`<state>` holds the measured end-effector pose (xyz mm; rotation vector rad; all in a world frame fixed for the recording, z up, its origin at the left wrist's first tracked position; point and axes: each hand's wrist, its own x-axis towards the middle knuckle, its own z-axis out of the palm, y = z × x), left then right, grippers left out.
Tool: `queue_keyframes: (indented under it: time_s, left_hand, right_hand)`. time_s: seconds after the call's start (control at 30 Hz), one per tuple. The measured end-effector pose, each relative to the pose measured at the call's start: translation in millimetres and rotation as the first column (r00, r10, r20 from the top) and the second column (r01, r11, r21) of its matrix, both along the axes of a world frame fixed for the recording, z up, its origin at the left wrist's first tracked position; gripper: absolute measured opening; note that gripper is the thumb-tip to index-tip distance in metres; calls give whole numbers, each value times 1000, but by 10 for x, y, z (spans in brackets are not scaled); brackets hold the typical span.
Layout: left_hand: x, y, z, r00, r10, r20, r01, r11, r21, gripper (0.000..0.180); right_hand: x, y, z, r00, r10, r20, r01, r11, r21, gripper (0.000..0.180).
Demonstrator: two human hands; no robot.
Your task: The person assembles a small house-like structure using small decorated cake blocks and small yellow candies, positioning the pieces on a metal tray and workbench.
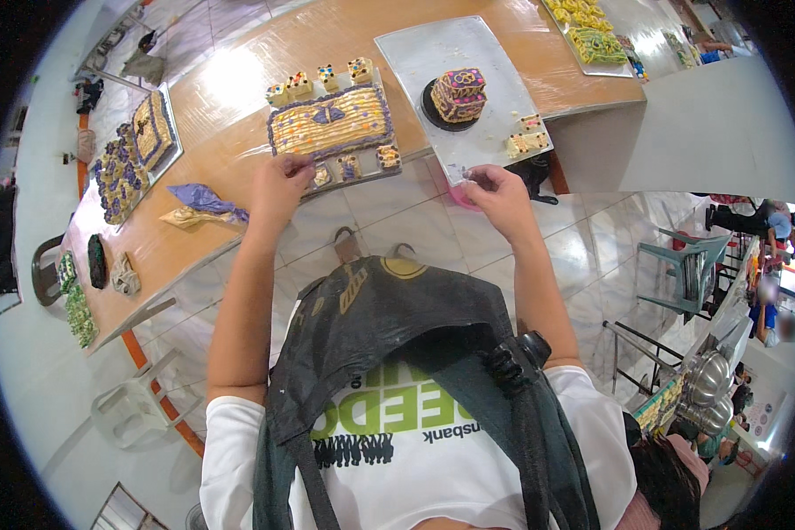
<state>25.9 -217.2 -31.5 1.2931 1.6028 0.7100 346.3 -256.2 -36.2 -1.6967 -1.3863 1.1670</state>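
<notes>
My left hand [279,187] is closed in a pinch at the near edge of a tray, its fingertips against or just beside a small decorated cake piece [322,174]. Whatever lies between those fingertips is too small to make out. On this tray a rectangular cake [331,122] carries yellow piped lines, purple borders and a purple bow, with more small cake pieces [348,166] around it. My right hand [502,199] is pinched too, by the near corner of a silver board [415,55] and above a partly hidden pink container [462,198]. What its fingers hold cannot be made out.
On the silver board stands a purple-and-pink decorated cake [459,94] on a black round base. Purple [205,200] and cream [185,216] piping bags lie left of my left hand. Farther left are cupcakes [122,177]; plastic chairs [137,402] and people [773,225] surround the table.
</notes>
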Motion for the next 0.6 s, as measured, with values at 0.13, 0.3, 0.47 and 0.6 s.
queue_keyframes:
  time_s: [0.13, 0.3, 0.47, 0.6]
  left_hand:
    - [27, 38, -67, 990, -36, -135, 48, 995, 84, 19]
    - [58, 34, -3, 979, -44, -201, 59, 996, 68, 19]
    - [-45, 27, -80, 976, -55, -209, 69, 996, 59, 19]
    - [-47, -12, 70, 950, -65, -305, 94, 992, 80, 18]
  right_hand:
    - [20, -20, -14, 1000, -3, -23, 4, 1000, 20, 24]
    - [50, -46, -32, 996, -23, -81, 23, 1000, -7, 23]
    - [66, -41, -50, 998, -14, -57, 12, 999, -30, 22]
    - [54, -56, -18, 995, -43, -92, 40, 999, -30, 22]
